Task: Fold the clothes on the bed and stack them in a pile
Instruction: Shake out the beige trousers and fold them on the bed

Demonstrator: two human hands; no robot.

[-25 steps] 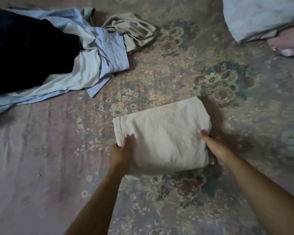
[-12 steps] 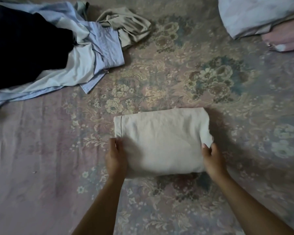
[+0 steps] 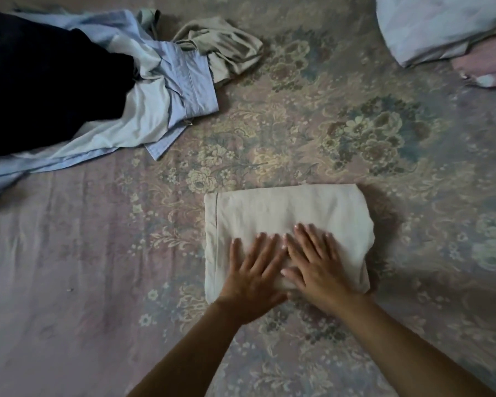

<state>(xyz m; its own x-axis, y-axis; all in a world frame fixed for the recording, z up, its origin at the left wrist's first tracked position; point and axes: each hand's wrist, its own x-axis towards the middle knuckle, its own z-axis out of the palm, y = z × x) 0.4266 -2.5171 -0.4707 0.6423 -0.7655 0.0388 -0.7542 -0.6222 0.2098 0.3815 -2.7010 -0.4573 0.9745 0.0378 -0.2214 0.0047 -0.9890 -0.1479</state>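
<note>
Both hands, left hand [image 3: 252,270] and right hand [image 3: 315,265], have left the cloth's [image 3: 284,216] edges and now press flat at its 6 o'clock, fold finished.

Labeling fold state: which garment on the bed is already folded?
The cream garment, a neat rectangle under both flat hands, left hand and right hand. The dark garment, light blue shirt and beige garment lie crumpled far left.

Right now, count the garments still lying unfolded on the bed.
3 that I can tell: a dark garment at far left, a light blue shirt under and beside it, and a crumpled beige garment behind the shirt. More may be hidden beneath the heap.
</note>
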